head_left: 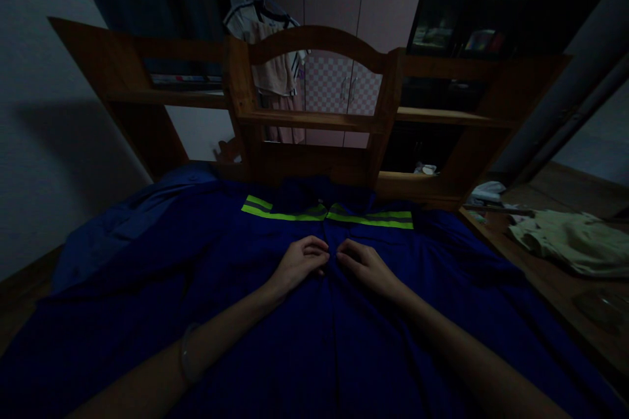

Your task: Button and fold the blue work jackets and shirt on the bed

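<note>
A dark blue work jacket [289, 321] lies spread out, front up, with its collar toward the wooden headboard. Yellow-green reflective strips [371, 217] with a grey band cross its chest, and the front opening runs down the middle. My left hand [302, 260], with a pale bangle [187, 355] on that wrist, pinches the fabric just left of the opening. Opposite it, my right hand [366, 263] has its fingertips closed on the right edge of the opening. A small gap separates the two hands. Any button or zip between the fingers is too dark to see.
A wooden headboard [314, 119] with shelves rises behind the jacket. Lighter blue cloth [184, 177] lies at the left beside a wall. To the right, a pale cloth [572, 242] rests on a brown surface. Clothes on hangers [270, 46] and cupboards stand beyond in dim light.
</note>
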`<state>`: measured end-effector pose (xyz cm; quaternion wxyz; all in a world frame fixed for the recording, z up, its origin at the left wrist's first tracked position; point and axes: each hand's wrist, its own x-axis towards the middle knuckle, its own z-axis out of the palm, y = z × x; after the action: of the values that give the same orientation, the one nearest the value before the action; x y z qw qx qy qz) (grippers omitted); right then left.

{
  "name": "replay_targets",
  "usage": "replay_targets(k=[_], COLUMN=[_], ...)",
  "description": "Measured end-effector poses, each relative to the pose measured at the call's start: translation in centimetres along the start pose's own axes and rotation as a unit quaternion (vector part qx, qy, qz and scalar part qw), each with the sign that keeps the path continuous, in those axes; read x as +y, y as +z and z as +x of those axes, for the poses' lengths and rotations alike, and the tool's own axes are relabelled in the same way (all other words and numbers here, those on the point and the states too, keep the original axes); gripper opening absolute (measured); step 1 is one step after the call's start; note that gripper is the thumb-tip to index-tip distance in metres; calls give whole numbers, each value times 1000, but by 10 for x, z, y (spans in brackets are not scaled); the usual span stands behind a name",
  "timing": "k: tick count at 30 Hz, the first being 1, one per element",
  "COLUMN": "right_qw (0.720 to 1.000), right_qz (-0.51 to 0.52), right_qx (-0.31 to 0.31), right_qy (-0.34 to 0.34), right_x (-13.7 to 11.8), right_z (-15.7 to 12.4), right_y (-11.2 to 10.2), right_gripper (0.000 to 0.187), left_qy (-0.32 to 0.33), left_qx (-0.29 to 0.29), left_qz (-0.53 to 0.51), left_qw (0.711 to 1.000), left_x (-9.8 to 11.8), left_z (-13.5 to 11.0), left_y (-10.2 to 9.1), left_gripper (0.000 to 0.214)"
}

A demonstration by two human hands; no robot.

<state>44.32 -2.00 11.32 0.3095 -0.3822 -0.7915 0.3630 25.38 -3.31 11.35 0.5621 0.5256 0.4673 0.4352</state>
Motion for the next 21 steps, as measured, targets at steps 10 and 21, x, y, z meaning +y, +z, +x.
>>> replay_targets(k=[10,21], right_qw=[998,987], right_qz=[67,152], right_qx=[-10,-30], right_qy=[20,36], right_x=[8,12], right_z=[3,6], right_y=[2,1], right_gripper=[23,27], left_qy=[17,106], left_qx=[-5,4], left_qz=[15,212], left_qw=[1000,971], left_x=[-10,-11], left_z=[0,0], left_y=[3,-3], left_gripper=[41,34])
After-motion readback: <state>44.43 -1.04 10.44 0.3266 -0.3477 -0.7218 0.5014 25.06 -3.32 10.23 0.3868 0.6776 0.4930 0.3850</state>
